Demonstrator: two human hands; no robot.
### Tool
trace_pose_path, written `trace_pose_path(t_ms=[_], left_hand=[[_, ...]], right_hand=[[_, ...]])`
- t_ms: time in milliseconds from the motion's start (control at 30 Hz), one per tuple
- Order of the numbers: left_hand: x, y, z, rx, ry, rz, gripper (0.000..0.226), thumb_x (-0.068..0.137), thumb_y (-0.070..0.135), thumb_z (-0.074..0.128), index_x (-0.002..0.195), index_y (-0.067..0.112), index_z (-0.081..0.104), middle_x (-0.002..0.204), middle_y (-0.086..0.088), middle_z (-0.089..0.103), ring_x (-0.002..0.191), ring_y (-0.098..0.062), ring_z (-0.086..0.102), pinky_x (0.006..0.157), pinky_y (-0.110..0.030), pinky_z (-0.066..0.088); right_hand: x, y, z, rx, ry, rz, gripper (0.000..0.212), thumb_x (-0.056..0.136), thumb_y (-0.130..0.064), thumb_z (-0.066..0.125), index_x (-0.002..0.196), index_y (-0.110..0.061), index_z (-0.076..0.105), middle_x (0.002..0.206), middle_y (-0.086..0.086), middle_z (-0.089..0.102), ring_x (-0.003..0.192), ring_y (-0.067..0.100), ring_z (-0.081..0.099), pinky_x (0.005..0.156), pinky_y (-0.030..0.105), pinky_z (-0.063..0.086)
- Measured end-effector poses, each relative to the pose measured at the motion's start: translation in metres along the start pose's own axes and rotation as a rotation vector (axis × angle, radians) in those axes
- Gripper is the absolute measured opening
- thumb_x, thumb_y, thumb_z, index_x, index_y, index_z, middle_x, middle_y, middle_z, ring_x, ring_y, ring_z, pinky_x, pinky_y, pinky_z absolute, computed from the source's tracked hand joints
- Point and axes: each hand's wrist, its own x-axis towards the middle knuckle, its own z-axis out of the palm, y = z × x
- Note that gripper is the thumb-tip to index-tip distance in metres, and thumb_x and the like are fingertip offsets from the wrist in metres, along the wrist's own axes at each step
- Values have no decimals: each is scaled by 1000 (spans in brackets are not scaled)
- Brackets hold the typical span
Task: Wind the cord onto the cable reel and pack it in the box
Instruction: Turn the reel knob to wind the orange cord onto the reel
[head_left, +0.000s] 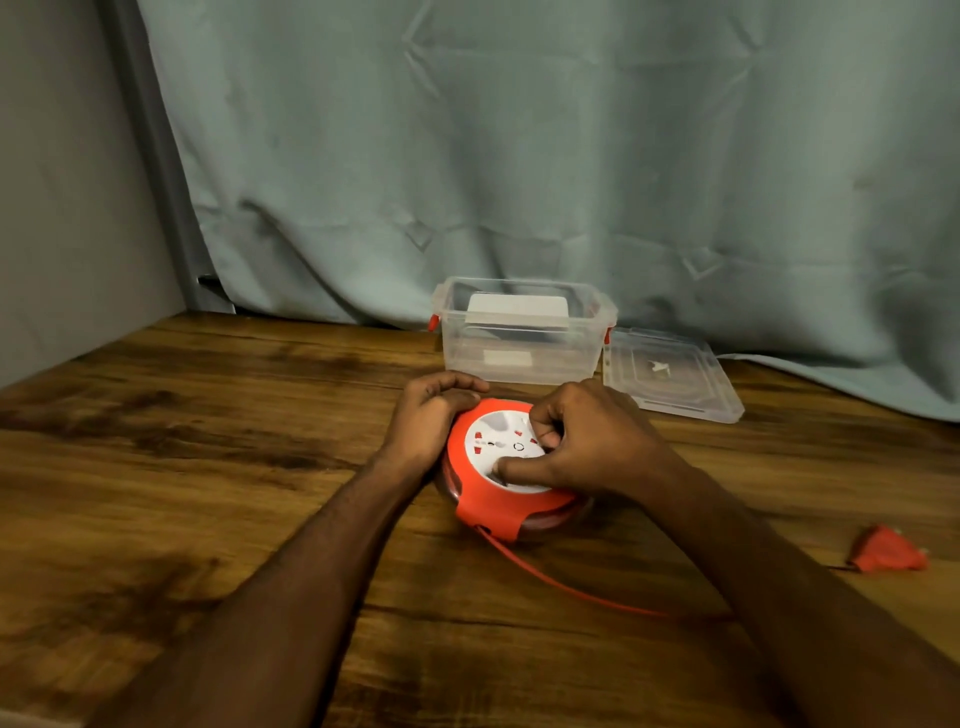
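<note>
Both bare forearms enter from the bottom edge and converge just below the centre of the frame.

The left hand (428, 418) lies left of centre, knuckles up, fingers curled over the upper-left rim of the round orange-and-white plastic cable reel (506, 465), gripping it. The right hand (582, 436) lies right of centre, on top of the reel's white face, fingers bent and bunched in a pinch at the face's right part, thumb extended leftward flat along its lower edge. Both wrists are straight. The left forearm runs up from the lower left, the right from the lower right.

Single head-worn view, looking forward and down, close over table (208, 415)
</note>
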Motion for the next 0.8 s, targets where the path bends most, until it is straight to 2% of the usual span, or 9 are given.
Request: trace_pose_path(t_ms=[67, 200, 267, 333, 400, 533, 600, 667, 800], left_hand=[[1, -1, 0, 4, 9, 6, 21, 87, -9, 54, 100, -10, 71, 87, -22, 69, 80, -31, 62, 76, -35, 51], [0, -1, -1, 23, 7, 23, 22, 87, -9, 53, 100, -11, 70, 95, -31, 70, 85, -33, 64, 83, -44, 52], [0, -1, -1, 17, 6, 23, 21, 87, -9, 53, 98, -9, 71, 97, -35, 70, 85, -35, 64, 84, -48, 53], [-1, -1, -3, 12, 3, 17, 19, 87, -7, 54, 92, -5, 72, 92, -32, 70, 82, -35, 64, 80, -46, 53], [-1, -2, -4, 9, -1, 12, 19, 87, -7, 54, 89, -2, 72, 87, -25, 70, 80, -34, 63, 76, -40, 51], [0, -2, -2, 20, 2, 21, 18, 86, -7, 54, 91, -6, 72, 89, -30, 70, 80, -33, 63, 77, -39, 50], [0, -1, -2, 23, -1, 28, 19, 87, -6, 54, 95, -9, 71, 97, -36, 70, 80, -34, 64, 78, -40, 51], [0, -2, -2, 23, -7, 29, 20, 87, -5, 54, 97, -8, 71, 98, -34, 71, 80, -34, 65, 76, -39, 53], [1, -3, -3, 19, -14, 19, 18, 88, -4, 56, 97, -6, 71, 84, -23, 70, 73, -31, 64, 65, -32, 52]], right_hand=[[2, -3, 5, -9, 35, 40, 65, 58, -75, 74, 50, -17, 46, 47, -7, 46, 54, 9, 46, 55, 29, 31], [4, -13, 13, -30, 47, 101, 60, 60, -72, 68, 53, -14, 58, 54, -2, 59, 62, 14, 59, 63, 33, 50], [5, -11, 12, -27, 63, 75, 53, 64, -68, 72, 55, -17, 59, 54, -5, 60, 61, 10, 58, 61, 31, 47], [4, -5, 4, 8, 45, 25, 39, 68, -62, 75, 65, -26, 61, 58, -10, 62, 60, 3, 57, 58, 27, 40], [4, 7, -6, 119, -25, -46, 20, 73, -46, 77, 84, -36, 64, 74, -15, 69, 66, -2, 61, 60, 26, 42], [3, 28, -17, 392, -225, -146, 57, 71, -15, 81, 121, -38, 63, 114, -13, 73, 90, 2, 68, 72, 33, 57], [4, 34, -17, 414, -254, -174, 72, 71, -9, 84, 133, -34, 58, 119, -10, 74, 82, -6, 67, 70, 17, 52], [4, 37, -16, 396, -251, -184, 81, 71, -10, 86, 140, -35, 52, 120, -12, 75, 74, -15, 62, 63, 10, 49], [2, 33, -18, 324, -252, -148, 83, 67, -29, 87, 131, -50, 38, 117, -26, 72, 76, -5, 65, 65, 29, 55]])
